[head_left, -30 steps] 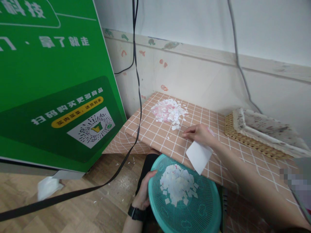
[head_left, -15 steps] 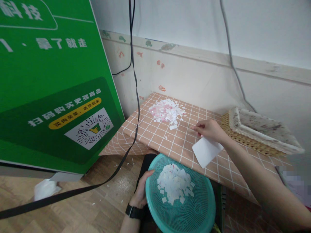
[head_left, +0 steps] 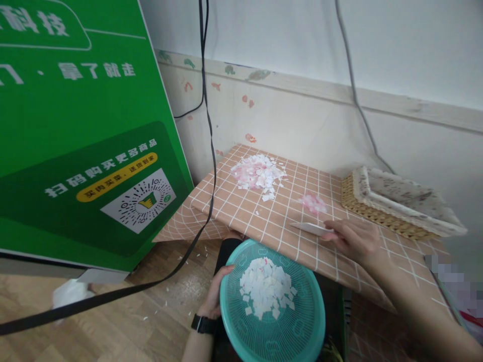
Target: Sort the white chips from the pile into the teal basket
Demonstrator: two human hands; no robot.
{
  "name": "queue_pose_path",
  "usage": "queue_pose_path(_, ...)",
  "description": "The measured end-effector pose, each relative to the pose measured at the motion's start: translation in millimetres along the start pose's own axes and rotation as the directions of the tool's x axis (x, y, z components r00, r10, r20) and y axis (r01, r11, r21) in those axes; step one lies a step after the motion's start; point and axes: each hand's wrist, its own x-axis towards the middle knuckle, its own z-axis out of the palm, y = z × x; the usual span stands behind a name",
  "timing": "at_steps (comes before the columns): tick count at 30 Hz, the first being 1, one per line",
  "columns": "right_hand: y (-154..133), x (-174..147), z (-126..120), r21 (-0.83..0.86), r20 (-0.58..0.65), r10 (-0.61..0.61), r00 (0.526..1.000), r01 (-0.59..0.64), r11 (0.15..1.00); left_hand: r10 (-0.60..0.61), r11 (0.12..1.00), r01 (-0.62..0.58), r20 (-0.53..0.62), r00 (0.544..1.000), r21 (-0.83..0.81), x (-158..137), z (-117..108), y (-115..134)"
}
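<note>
The right hand is pinching a flat white square-edged card by its near end, thumb and fingers clamped together on it, and the card is pointing left, seen nearly edge-on, low over the table near its front edge; whether it is touching the cloth I cannot tell. It is looking light and fairly stiff, since it is staying straight from a one-ended grip, so the edge is probably the right place for holding it. The left hand is gripping a round teal plastic mesh basket at its left rim, the thumb lying along the top (the other fingers are hiding beneath, so I cannot tell how they are closing). That basket is likely handling as light and slightly springy, best taken by the rim; the heap of small white paper-like scraps inside is probably loose and easily spilt by a tilt.

A brown tablecloth with white grid lines is covering the table and bearing a pink-and-white pile of scraps at the far left and a small pink clump just beyond the card. A tan wicker basket with floral cloth lining is standing at the right, near the pale wall. A bright green printed panel is filling the left, above wood-look flooring.
</note>
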Motion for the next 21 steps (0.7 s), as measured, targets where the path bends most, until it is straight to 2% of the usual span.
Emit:
queue_pose_path(4, -0.6, 4.4, -4.8, -0.073, 0.128, 0.017, 0.992, -0.008, 0.997, 0.008, 1.000, -0.008, 0.023, 1.000, -0.008, 1.7, -3.0, -2.2)
queue_pose_path(6, -3.7, 13.4, -5.6, -0.064, 0.132, 0.041, 0.990, -0.033, 0.997, -0.003, 1.000, 0.003, 0.032, 0.999, 0.001, 2.9, -3.1, -3.7)
queue_pose_path(9, -15.7, 35.4, -6.8, 0.024, 0.060, 0.183, 0.981, -0.185, 0.982, -0.013, 1.000, 0.013, 0.038, 0.999, 0.019, 5.0, -1.9, -5.6)
queue_pose_path(11, -29.3, 54.9, -5.6, 0.112, 0.064, 0.305, 0.950, -0.310, 0.944, -0.002, 1.000, 0.001, 0.048, 0.999, 0.014, 6.8, -1.4, -6.1)
queue_pose_path(15, -59.2, 90.1, 10.3, 0.299, 0.150, 0.374, 0.915, -0.403, 0.865, -0.015, 1.000, 0.015, 0.049, 0.999, 0.012, 10.9, -3.6, -6.1)
queue_pose_path(21, -74.9, 100.2, 39.4, 0.323, 0.132, 0.453, 0.881, -0.471, 0.821, -0.026, 0.999, 0.025, 0.044, 0.999, 0.028, 13.5, -10.2, -6.3)
